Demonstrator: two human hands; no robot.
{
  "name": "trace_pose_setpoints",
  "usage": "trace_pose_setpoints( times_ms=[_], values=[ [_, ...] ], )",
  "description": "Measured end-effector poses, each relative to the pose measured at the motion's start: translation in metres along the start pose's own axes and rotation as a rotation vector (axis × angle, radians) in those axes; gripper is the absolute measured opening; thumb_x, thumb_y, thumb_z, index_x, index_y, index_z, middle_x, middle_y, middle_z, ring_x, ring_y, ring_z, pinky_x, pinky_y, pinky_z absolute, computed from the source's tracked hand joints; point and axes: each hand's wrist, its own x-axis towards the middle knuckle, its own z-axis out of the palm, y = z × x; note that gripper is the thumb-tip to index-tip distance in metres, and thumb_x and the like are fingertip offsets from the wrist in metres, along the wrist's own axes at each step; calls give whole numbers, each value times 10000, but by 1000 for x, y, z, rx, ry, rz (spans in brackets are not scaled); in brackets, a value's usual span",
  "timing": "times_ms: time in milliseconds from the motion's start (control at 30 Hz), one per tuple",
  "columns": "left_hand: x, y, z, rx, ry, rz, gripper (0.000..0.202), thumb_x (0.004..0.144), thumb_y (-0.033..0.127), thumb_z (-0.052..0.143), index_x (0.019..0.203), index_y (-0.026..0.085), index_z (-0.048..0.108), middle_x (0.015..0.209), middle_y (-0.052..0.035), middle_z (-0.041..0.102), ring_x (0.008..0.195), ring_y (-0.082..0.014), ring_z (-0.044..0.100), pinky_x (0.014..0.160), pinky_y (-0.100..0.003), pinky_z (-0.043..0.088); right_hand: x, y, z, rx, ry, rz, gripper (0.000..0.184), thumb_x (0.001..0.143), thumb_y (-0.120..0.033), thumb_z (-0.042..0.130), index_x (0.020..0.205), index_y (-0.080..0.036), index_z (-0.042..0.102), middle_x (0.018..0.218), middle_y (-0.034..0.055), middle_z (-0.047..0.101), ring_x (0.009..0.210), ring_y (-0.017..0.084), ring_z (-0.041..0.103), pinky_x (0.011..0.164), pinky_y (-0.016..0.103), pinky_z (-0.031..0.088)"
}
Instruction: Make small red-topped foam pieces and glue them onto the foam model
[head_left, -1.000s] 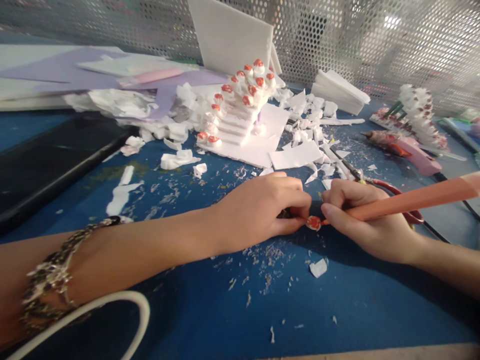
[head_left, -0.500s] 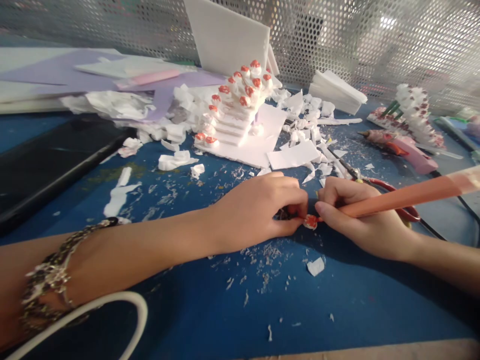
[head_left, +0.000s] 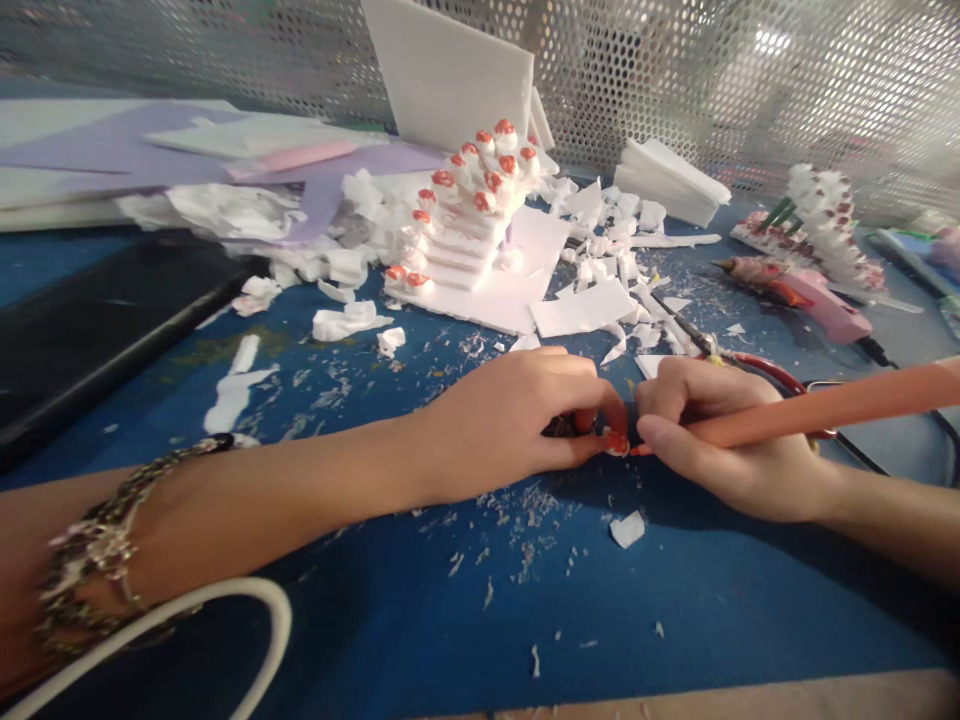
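My left hand (head_left: 517, 420) pinches a small white ball with red colouring on it (head_left: 616, 442) between thumb and fingertips, just above the blue table (head_left: 465, 620). Facing it, my right hand (head_left: 724, 440) is closed around an orange-red marker (head_left: 832, 408). The marker's red tip points left and sits a little apart from the ball. Behind both hands stands a white stepped foam model (head_left: 461, 262) on a flat white base. Similar white balls with red tops (head_left: 493, 181) line its steps and upper end.
Behind my right hand lie red-handled scissors (head_left: 780, 370) and a pink glue gun (head_left: 832, 305). A black phone-like slab (head_left: 120, 330) rests at left. White scraps (head_left: 592, 250) surround the model; a second white model (head_left: 817, 220) stands at right. A white cable (head_left: 277, 620) loops in front.
The marker has drawn back slightly to the right, so its tip is now apart from the ball. My left hand still pinches the ball, turned a little.
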Motion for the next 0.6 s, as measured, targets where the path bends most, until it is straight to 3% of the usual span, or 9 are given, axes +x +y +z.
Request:
trace_pose_setpoints(
  times_ms=[100, 367, 600],
  values=[
    [0, 0, 0, 25, -2, -1, 99, 802, 235, 508, 823, 184, 591, 729, 17, 568, 700, -99, 494, 642, -208, 349, 0, 0, 0, -99, -64, 29, 244, 796, -231, 532, 605, -179, 389, 573, -51, 419, 510, 45, 388, 480, 188, 323],
    [0, -2, 1, 24, -8, 5, 102, 797, 216, 508, 856, 189, 586, 741, 17, 560, 706, -101, 488, 640, -209, 343, -2, 1, -1, -162, -77, 1, 233, 802, -217, 510, 608, -180, 386, 568, -55, 427, 491, 39, 375, 480, 180, 322],
    [1, -1, 1, 19, -7, -17, 79, 782, 193, 516, 780, 171, 592, 727, 13, 555, 696, -100, 479, 633, -208, 342, -1, 0, 1, -213, -123, -42, 198, 795, -234, 528, 643, -179, 414, 580, -56, 450, 500, 35, 387, 484, 169, 317]
  ],
)
